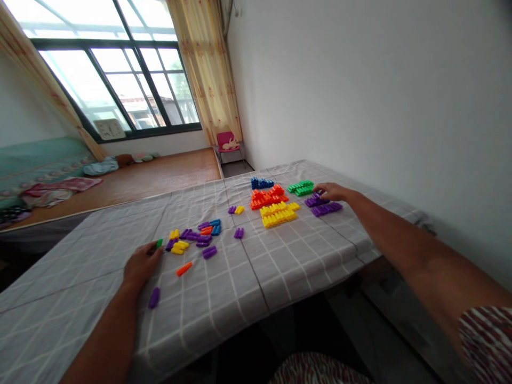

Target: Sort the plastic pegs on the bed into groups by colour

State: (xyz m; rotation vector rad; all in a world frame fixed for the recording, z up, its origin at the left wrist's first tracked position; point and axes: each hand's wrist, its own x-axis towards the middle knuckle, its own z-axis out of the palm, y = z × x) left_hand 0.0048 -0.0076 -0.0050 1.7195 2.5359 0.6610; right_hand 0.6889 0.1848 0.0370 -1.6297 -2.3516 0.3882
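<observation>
At the near side, a soft grey checked cloth covers the tabletop [224, 304], creasing lightly and drooping over the edge; on it lies a lone purple piece [154, 297], a short, stubby tube with a smooth, faintly shiny skin. Just beyond it an orange piece [184, 269] shows a clearer taper. Both look like hard moulded plastic, so they should be very light, stiff, hard to break and somewhat slippery, apt to roll when nudged; the surest hold is probably a light pinch across the middle of the barrel. The left hand [142, 262] rests beside them, its fingers seemingly pinched together on a green piece [159, 244], of which only one end shows. Next to it spreads a cluster of loose pieces [204, 239] in purple, yellow, orange and blue, many lying side by side in pairs. Farther right come a ribbed yellow stack [279, 216] and a purple stack [327, 208]; the right hand [331, 190] reaches to the back of the latter, and whether its fingers grip a piece I cannot tell. Behind sit an orange stack [269, 198], a green stack [301, 188] and a blue stack [262, 183], their rounded pieces likely to slide if pressed sideways.
</observation>
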